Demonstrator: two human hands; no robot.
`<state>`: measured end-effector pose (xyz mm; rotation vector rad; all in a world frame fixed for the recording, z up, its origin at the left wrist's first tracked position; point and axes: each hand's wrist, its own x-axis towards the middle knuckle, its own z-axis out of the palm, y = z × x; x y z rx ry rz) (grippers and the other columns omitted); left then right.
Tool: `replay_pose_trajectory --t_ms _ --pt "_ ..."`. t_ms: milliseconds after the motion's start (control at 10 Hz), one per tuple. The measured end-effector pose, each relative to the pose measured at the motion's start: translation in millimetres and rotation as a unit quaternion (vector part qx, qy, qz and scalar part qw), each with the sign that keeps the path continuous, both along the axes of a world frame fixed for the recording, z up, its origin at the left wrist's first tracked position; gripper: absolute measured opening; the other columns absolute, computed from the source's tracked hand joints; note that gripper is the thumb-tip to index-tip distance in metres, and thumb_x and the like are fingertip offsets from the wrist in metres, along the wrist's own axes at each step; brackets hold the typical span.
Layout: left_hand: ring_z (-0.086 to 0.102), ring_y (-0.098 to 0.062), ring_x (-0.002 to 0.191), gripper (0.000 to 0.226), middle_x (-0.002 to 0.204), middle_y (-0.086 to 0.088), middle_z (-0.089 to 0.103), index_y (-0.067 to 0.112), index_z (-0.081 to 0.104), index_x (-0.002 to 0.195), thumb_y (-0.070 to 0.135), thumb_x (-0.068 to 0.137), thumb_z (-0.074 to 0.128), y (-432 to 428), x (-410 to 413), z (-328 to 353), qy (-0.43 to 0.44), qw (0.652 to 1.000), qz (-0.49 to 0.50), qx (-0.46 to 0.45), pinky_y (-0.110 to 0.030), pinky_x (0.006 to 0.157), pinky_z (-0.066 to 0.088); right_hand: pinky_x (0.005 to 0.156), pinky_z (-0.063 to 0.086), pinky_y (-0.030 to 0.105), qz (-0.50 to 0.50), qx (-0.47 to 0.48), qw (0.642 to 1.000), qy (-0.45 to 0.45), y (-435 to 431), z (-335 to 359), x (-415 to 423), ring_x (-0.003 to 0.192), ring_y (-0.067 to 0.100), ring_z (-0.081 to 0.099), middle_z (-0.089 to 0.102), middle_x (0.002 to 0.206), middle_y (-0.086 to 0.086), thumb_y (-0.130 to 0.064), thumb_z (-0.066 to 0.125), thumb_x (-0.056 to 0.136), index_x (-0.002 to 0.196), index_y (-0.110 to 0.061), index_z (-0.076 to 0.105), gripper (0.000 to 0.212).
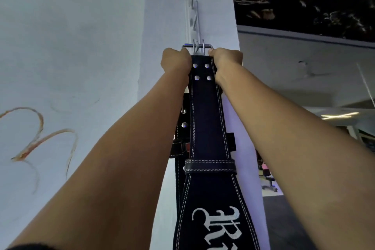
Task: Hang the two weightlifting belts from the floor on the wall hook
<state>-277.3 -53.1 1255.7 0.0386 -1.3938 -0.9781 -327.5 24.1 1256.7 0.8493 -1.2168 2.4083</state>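
Gripping belt [205, 111] between both hands

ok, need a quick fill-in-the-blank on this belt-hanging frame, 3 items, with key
1. Both hands, left hand and right hand, grip the black belt just below its metal ____.
2. The stitching along the belt's edges is ____ in colour.
3. The buckle is held against a white rail mounted on the ____.

Missing words: buckle; white; wall
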Motion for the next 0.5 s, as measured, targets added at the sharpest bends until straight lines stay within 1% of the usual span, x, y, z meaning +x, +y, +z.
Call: replay_pose_trajectory --t_ms 100,200,300,400,500 --pt "0.046 -0.023 0.069 0.031 0.067 -0.003 0.047 0.004 0.053 0.067 0.027 0.089 0.058 -1 11 -8 -0.001 0.999 -0.031 0.011 -0.026 0.058 0.043 0.059 0.053 0.035 -0.016 0.007 1.0 0.024 5 -8 4 0.067 0.024 0.059 0.063 0.085 0.011 -0.007 0.069 0.075 0.066 -0.008 0.05 0.021" --pt "0.057 -0.026 0.077 0.022 0.08 -0.007 0.061 0.008 0.06 0.08 0.029 0.083 0.065 -3 19 -24 -0.007 0.999 -0.044 -0.014 -0.039 0.083 0.056 0.072 0.059 0.041 -0.03 0.019 0.998 0.054 15 -20 4 0.074 0.027 0.063 0.065 0.081 0.01 -0.009 0.074 0.071 0.072 -0.006 0.065 0.01" --pt "0.059 -0.023 0.092 0.031 0.104 -0.004 0.061 0.011 0.055 0.1 0.026 0.078 0.071 1 30 -47 -0.037 0.997 -0.019 -0.067 -0.034 0.084 0.049 0.086 0.056 0.043 -0.018 0.045 0.997 0.06 26 -38 1 0.075 0.025 0.061 0.063 0.073 0.005 -0.014 0.078 0.068 0.058 -0.017 0.06 0.021" --pt "0.056 -0.022 0.107 0.036 0.113 -0.003 0.057 0.011 0.053 0.112 0.016 0.08 0.069 16 43 -72 -0.075 0.988 0.034 -0.132 -0.035 0.093 0.047 0.082 0.053 0.036 -0.031 0.09 0.991 0.097 41 -67 8 0.074 0.02 0.057 0.062 0.071 0.002 -0.017 0.076 0.071 0.077 -0.008 0.069 0.013" --pt "0.049 -0.025 0.123 0.053 0.133 -0.008 0.052 0.011 0.046 0.13 0.02 0.082 0.065 35 56 -92 -0.128 0.97 0.135 -0.156 -0.042 0.104 0.04 0.084 0.051 0.037 -0.074 0.128 0.98 0.133 59 -91 17 0.113 0.038 0.054 0.071 0.095 0.015 -0.02 0.074 0.074 0.105 0.007 0.064 0.042"
